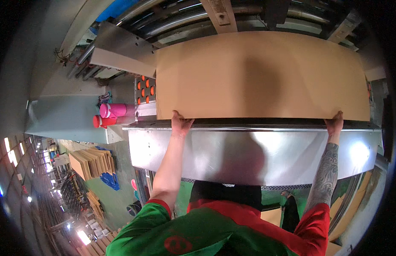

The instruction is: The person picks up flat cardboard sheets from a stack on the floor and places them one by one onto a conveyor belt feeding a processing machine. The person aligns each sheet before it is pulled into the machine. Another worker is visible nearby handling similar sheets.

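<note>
A wide brown cardboard sheet (206, 77) lies flat in front of me, its far part reaching the machine's rollers. At its near edge, toward the left end, my left hand (181, 124) grips it with the thumb on top. My right hand (334, 123) has hold of the same edge near the right end, thumb also on top. The other fingers of both hands are hidden beneath the cardboard. Whether it is one sheet or a stack, I cannot tell. Below the hands runs a shiny metal apron (198, 149) of the machine.
An angled metal guide plate (125, 51) touches the sheet's left side. Orange roller wheels (146, 88) show beside it. Pink and red jugs (113, 111) stand at the left. Stacked cardboard (92, 163) sits on the floor, and another person (289, 211) is lower right.
</note>
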Tool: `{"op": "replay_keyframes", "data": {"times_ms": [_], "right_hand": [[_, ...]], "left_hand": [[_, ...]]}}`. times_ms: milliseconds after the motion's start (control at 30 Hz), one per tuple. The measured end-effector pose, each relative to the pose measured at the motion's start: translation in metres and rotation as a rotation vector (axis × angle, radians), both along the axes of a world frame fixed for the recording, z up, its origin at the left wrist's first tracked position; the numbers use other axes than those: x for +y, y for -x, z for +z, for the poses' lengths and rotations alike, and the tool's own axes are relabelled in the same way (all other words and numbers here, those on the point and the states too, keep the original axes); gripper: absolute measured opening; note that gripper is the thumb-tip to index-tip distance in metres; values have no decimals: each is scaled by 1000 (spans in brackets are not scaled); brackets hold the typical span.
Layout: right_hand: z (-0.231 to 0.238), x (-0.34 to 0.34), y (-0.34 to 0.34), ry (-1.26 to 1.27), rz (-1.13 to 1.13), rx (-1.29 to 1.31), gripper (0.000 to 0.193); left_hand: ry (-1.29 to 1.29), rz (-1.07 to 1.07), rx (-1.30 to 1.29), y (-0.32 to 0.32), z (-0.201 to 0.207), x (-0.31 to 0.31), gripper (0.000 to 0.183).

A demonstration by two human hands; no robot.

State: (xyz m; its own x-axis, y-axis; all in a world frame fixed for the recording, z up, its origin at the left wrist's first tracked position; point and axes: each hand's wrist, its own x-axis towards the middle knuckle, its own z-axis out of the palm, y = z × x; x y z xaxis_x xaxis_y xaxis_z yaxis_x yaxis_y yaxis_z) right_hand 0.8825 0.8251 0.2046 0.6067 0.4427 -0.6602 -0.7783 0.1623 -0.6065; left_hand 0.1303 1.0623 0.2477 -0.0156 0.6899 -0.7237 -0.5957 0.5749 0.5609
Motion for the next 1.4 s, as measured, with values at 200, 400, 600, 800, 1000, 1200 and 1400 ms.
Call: {"op": "replay_keyframes", "data": {"times_ms": [200,400,600,800,1000,1200,1400], "right_hand": [[31,-20,77,-826,774,-30,54],[21,-96,388,226,952,-394,40],[30,-207,607,358,1955,-963,43],[46,-248,616,787,1134,-843,53],[34,-364,648,1144,943,-723,56],[3,-458,779,1143,995,-423,58],[6,-487,823,1146,737,-355,65]], "left_hand": [[-72,-501,69,-20,41,-99,85],[-787,-1794,732,29,47,-276,60],[-484,-1498,757,153,19,-306,53],[-658,-1413,1098,240,13,-217,57],[-752,-1489,1147,276,-12,-164,52],[-849,-1547,969,263,-26,-191,50],[-553,-1241,377,217,10,-243,53]]}}
